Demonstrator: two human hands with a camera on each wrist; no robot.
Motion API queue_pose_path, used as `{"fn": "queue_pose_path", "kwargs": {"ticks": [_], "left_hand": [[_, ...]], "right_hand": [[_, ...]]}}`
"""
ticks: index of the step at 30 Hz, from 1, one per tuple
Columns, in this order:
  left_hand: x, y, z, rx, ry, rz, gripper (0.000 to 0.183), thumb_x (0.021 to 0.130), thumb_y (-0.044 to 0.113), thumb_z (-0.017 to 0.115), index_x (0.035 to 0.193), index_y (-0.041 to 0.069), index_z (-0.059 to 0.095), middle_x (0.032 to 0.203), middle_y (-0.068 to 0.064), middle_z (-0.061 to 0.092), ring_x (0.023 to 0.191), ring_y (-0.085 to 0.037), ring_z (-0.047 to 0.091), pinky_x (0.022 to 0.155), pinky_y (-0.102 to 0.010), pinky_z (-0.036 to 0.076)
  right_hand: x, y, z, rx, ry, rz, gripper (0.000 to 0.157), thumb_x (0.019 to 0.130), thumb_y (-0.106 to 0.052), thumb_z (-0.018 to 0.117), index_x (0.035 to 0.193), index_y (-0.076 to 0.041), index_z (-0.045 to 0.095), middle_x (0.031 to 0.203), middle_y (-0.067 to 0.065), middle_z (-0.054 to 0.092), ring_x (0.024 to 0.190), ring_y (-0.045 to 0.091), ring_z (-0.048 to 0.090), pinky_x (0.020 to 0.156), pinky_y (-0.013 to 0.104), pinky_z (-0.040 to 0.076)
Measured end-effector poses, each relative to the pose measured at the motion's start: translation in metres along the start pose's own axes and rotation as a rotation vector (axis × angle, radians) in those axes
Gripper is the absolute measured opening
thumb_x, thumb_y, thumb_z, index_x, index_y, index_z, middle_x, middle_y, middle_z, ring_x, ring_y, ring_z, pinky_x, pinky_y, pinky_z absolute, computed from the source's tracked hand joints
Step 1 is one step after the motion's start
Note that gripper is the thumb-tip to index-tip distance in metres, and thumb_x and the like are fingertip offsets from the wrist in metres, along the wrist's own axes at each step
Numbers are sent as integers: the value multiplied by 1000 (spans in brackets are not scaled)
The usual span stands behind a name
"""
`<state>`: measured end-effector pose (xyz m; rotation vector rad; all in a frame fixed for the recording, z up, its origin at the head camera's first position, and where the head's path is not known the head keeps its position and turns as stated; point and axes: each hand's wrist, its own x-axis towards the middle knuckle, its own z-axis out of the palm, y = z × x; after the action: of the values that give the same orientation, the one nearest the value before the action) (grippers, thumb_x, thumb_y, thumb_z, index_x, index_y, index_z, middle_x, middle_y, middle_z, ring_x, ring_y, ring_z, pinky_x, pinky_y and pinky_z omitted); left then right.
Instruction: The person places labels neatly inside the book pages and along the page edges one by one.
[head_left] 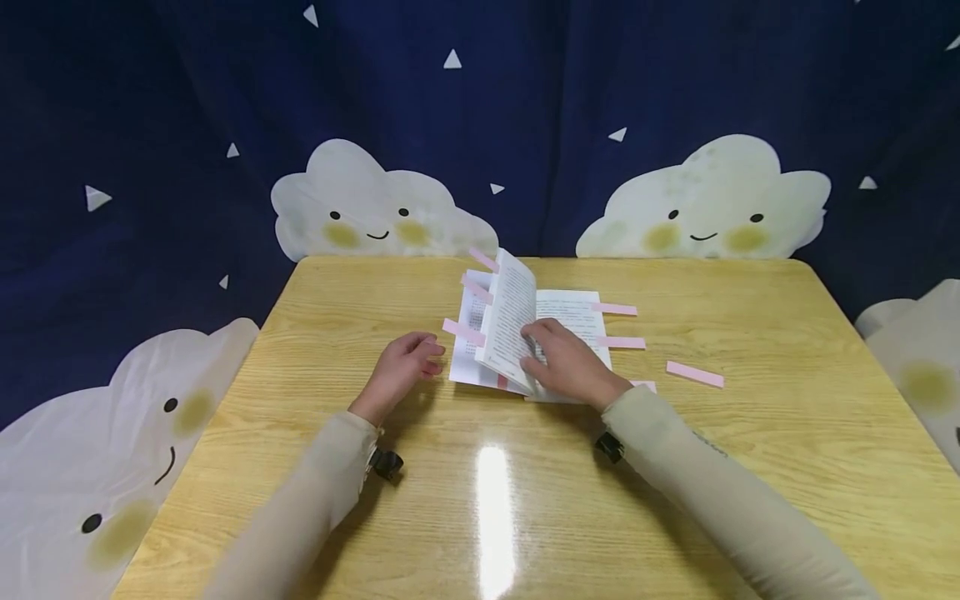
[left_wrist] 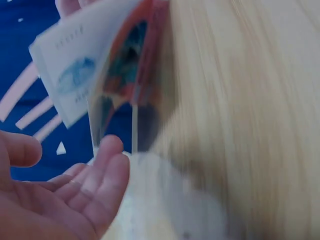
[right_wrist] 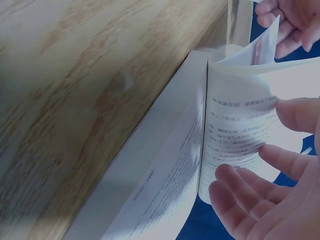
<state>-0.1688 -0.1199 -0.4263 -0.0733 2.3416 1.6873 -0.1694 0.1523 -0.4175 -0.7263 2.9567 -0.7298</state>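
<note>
An open book [head_left: 567,304] lies on the table, with several pink paper strips [head_left: 617,309] sticking out past its page edges on both sides. A block of its pages [head_left: 513,312] stands tilted up toward the left. My right hand [head_left: 572,365] touches the printed face of these raised pages with its fingertips, the fingers loosely bent in the right wrist view. Just left of the book, my left hand [head_left: 401,368] hovers with nothing in it. In the left wrist view its fingers [left_wrist: 112,172] are relaxed, close to the blurred, colourful cover [left_wrist: 127,62].
One loose pink strip [head_left: 695,374] lies on the wooden table [head_left: 750,483] to the right of the book. Behind the table hangs a dark blue curtain [head_left: 525,100] with smiling clouds. Each wrist carries a small black camera [head_left: 387,463].
</note>
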Motion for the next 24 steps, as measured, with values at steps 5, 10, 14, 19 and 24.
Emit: {"fn": "queue_pose_path", "kwargs": {"ticks": [5,10,14,19,24], "left_hand": [[-2,9,16,-97,-22,54,41,105,20,45,140,-2,52,126,-25,64,84,-17,66,97,-53,54],[-6,14,24,-152,-44,133,37,106,16,43,137,-1,54,120,-24,65,82,-15,66,96,-52,55],[-10,18,32,-156,-119,204,35,106,15,42,133,-2,57,119,-25,65,84,-16,69,92,-43,58],[-16,23,46,-79,-212,320,37,107,19,42,136,1,55,128,-22,63,98,-31,71,92,-43,57],[-18,28,63,56,-272,447,42,101,19,55,142,11,52,139,-12,59,103,-28,68,90,-41,55]], "right_hand": [[-1,1,-2,18,-6,13,47,96,-24,61,136,-1,54,139,22,54,122,34,58,105,49,48],[-1,3,-6,77,11,-28,48,96,-22,61,138,-1,54,139,20,54,110,31,64,96,46,53],[-3,3,-10,150,-18,-19,48,97,-21,60,140,-2,53,142,19,53,109,33,66,96,46,54],[-5,3,-15,231,-48,12,47,98,-20,58,141,-4,51,143,19,53,108,33,67,95,47,54],[-5,6,-17,267,-48,43,45,100,-20,56,141,-4,52,143,18,55,108,31,68,91,45,56]]}}
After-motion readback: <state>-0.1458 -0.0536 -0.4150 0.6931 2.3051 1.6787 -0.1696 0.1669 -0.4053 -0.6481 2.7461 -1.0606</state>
